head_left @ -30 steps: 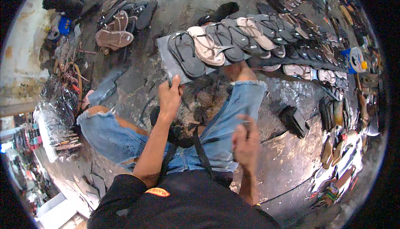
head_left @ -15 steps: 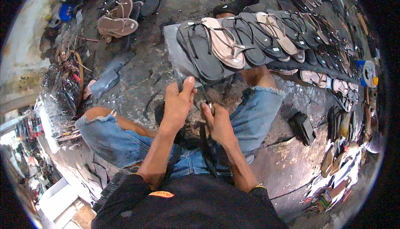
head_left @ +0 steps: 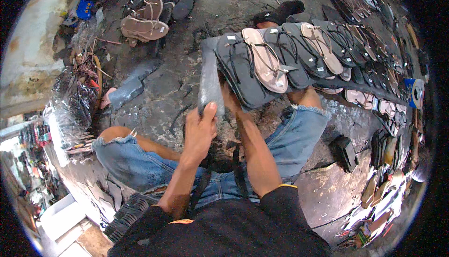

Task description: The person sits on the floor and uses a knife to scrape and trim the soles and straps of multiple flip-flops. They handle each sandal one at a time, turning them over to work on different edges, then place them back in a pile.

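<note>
My left hand [head_left: 201, 128] is closed on the near corner of a grey board [head_left: 210, 82], its thumb on top. Several flat sandals stand side by side in a row along that board. The nearest is a black sandal [head_left: 237, 72] with thin black straps, its left edge tilted up. Beside it lies a beige sandal [head_left: 265, 63] with a thin strap. My right hand [head_left: 229, 98] reaches in beneath the black sandal's left edge, over the board. Its fingers are hidden there, so their grip does not show.
More sandals [head_left: 149, 29] are piled at the far left. A dark grey flat piece [head_left: 128, 91] and a clear plastic bag [head_left: 72, 100] lie on the left floor. A black block [head_left: 343, 153] and a blue-and-white tin [head_left: 414, 93] are on the right. My bent knees flank the work.
My right hand has moved forward from in front of me to under the nearest black sandal, which now tilts. My left hand has taken hold of the board's corner. The view has shifted.
</note>
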The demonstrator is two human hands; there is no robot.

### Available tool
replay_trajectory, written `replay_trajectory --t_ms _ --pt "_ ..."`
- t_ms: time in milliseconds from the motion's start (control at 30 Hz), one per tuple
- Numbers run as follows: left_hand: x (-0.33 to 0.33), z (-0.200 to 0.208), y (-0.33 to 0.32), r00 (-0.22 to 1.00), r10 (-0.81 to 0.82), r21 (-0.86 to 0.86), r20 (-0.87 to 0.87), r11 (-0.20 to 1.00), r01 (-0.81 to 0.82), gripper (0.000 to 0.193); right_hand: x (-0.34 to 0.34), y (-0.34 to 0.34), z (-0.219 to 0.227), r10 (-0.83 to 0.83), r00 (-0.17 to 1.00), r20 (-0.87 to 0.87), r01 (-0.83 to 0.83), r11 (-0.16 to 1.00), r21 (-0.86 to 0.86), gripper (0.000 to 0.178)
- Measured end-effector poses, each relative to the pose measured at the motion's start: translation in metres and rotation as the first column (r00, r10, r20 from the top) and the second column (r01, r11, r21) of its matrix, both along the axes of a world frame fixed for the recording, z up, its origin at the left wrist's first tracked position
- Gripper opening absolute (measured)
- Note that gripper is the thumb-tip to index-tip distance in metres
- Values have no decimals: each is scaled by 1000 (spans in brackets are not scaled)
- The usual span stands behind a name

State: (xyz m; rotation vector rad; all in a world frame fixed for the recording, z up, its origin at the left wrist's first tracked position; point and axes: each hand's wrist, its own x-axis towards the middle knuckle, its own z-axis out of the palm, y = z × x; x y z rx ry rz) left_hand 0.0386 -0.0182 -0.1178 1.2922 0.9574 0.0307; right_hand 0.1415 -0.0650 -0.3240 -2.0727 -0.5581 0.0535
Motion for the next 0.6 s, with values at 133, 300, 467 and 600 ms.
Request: replay_trajectory --t_ms 133,300,467,600 --pt "-38 -14 32 985 137 268 -104 958 -105 43 49 41 22 9 938 -347 54 983 173 48" --pt "-50 -106 105 871 490 -216 -34 847 -485 84 -46 -35 146 429 406 -807 163 835 526 47" --pt "29 -161 -18 994 -3 -292 -112 956 -30 112 -50 -192 198 -77 631 -772 606 670 428 39" --pt "70 -158 -74 997 79 176 26 981 -82 104 -69 -240 205 -254 611 -750 610 755 242 31"
